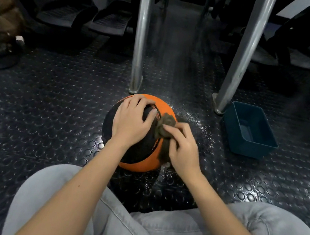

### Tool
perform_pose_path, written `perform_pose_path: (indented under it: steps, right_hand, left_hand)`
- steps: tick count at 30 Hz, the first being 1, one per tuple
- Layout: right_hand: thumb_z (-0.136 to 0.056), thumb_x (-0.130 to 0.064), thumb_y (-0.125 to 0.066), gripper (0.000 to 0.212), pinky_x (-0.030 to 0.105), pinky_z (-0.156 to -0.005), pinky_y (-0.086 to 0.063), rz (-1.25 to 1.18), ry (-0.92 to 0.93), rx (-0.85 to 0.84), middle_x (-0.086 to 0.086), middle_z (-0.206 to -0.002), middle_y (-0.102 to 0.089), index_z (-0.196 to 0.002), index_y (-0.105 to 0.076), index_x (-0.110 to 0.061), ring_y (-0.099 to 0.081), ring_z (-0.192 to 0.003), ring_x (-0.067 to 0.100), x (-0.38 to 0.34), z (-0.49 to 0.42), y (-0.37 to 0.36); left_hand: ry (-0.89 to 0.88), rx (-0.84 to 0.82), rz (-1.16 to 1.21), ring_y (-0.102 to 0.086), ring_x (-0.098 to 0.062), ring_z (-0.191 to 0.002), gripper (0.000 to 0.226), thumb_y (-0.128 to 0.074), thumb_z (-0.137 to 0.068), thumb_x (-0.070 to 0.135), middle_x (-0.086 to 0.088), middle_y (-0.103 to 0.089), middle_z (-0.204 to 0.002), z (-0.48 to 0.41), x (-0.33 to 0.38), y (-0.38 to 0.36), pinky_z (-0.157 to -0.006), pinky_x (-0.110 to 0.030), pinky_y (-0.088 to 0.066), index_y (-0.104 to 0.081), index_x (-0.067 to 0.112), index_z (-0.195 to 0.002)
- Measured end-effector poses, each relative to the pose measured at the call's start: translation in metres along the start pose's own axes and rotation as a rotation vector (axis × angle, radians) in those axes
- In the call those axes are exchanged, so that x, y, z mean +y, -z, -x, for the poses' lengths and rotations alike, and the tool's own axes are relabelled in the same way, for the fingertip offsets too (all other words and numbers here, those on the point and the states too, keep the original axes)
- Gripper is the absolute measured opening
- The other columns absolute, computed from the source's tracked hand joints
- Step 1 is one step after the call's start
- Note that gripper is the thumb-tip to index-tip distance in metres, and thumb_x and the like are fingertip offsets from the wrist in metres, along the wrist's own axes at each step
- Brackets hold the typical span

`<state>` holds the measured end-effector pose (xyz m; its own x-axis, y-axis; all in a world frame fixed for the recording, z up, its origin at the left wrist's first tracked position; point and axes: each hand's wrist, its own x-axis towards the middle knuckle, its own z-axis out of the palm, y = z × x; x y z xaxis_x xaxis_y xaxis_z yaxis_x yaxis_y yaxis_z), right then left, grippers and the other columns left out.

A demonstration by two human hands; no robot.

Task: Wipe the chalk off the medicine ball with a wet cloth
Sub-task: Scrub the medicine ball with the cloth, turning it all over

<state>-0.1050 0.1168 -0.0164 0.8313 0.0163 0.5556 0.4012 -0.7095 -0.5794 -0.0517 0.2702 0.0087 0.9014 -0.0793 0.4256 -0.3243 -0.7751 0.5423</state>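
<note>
An orange and black medicine ball (140, 161) rests on the studded black floor in front of my knees. My left hand (130, 121) lies flat on its top left, fingers spread over the black panel. My right hand (182, 149) presses a bunched dark grey cloth (166, 124) against the ball's upper right side. The cloth hangs down under my right palm along the ball. White chalk specks lie on the floor to the right of the ball.
A dark teal plastic tub (248, 130) stands on the floor to the right. Two metal legs (139, 55) (240, 59) rise just beyond the ball. Black gym machine pedals sit at the back left. My grey-trousered knees fill the foreground.
</note>
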Motion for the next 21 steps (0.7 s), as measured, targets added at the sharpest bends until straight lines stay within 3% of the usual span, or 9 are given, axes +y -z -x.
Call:
perform_pose_path:
  steps: [5,7,9,12,13,15,17,21]
  right_hand:
    - [-0.085,0.009,-0.045,0.038,0.026,-0.088,-0.04,0.132,-0.573,-0.063,0.008,-0.11,-0.054,-0.112,-0.066,-0.008,-0.054,-0.105,0.026,0.044,0.007,0.003]
    - [-0.085,0.008,-0.047,0.038,0.021,-0.089,-0.039,0.068,-0.512,0.032,0.007,-0.108,-0.053,-0.113,-0.065,-0.01,-0.053,-0.101,0.018,0.026,-0.005,0.002]
    - [-0.084,0.005,-0.047,0.035,0.016,-0.086,-0.04,-0.011,-0.265,0.098,0.006,-0.102,-0.053,-0.11,-0.066,-0.008,-0.049,-0.094,0.009,-0.002,-0.012,-0.001]
    - [-0.083,-0.002,-0.041,0.034,0.021,-0.08,-0.042,0.045,0.003,-0.008,0.01,-0.101,-0.054,-0.106,-0.066,-0.005,-0.05,-0.093,0.016,-0.006,0.002,-0.005]
    - [-0.082,0.001,-0.041,0.033,0.026,-0.081,-0.044,0.063,-0.028,-0.026,0.01,-0.102,-0.055,-0.105,-0.066,-0.004,-0.052,-0.094,0.021,0.005,0.007,-0.005]
    - [-0.082,0.009,-0.045,0.033,0.033,-0.08,-0.046,0.076,-0.263,-0.017,0.008,-0.102,-0.054,-0.104,-0.065,-0.005,-0.055,-0.095,0.026,0.026,0.007,0.0]
    - [-0.084,0.011,-0.046,0.034,0.028,-0.081,-0.043,0.116,-0.46,-0.01,0.007,-0.104,-0.054,-0.106,-0.066,-0.007,-0.056,-0.096,0.025,0.033,0.002,0.006]
    - [-0.084,0.01,-0.05,0.035,0.01,-0.088,-0.038,-0.009,-0.219,0.052,0.001,-0.101,-0.057,-0.109,-0.066,-0.007,-0.052,-0.095,0.01,0.0,-0.021,0.008]
  left_hand:
    - [0.046,-0.015,0.026,-0.04,-0.018,-0.121,0.028,-0.05,-0.095,0.036,0.004,-0.05,-0.127,-0.003,-0.005,0.005,-0.101,-0.033,-0.032,-0.06,0.022,-0.118]
    - [0.067,-0.008,0.03,-0.039,-0.016,-0.121,0.028,-0.05,-0.095,0.036,0.005,-0.05,-0.128,-0.003,-0.009,0.008,-0.099,-0.032,-0.031,-0.06,0.023,-0.118]
    - [0.084,-0.001,0.033,-0.039,-0.016,-0.121,0.027,-0.051,-0.095,0.036,0.006,-0.05,-0.128,-0.003,-0.012,0.01,-0.098,-0.03,-0.03,-0.059,0.023,-0.117]
    - [0.076,-0.006,0.037,-0.04,-0.016,-0.119,0.027,-0.051,-0.095,0.036,0.006,-0.05,-0.126,-0.004,-0.01,0.009,-0.096,-0.03,-0.031,-0.06,0.023,-0.117]
    - [0.073,-0.009,0.04,-0.04,-0.015,-0.119,0.027,-0.051,-0.095,0.036,0.006,-0.05,-0.125,-0.004,-0.01,0.008,-0.096,-0.029,-0.03,-0.06,0.023,-0.117]
    - [0.063,-0.006,0.04,-0.04,-0.015,-0.119,0.027,-0.051,-0.095,0.036,0.006,-0.051,-0.125,-0.005,-0.009,0.007,-0.096,-0.028,-0.03,-0.06,0.023,-0.117]
    - [0.053,-0.003,0.031,-0.04,-0.015,-0.119,0.027,-0.051,-0.095,0.036,0.006,-0.051,-0.124,-0.004,-0.007,0.006,-0.097,-0.028,-0.03,-0.061,0.023,-0.116]
    - [0.039,0.021,0.02,-0.041,-0.013,-0.117,0.026,-0.054,-0.093,0.037,0.007,-0.052,-0.122,-0.002,-0.006,0.004,-0.096,-0.026,-0.03,-0.062,0.023,-0.114]
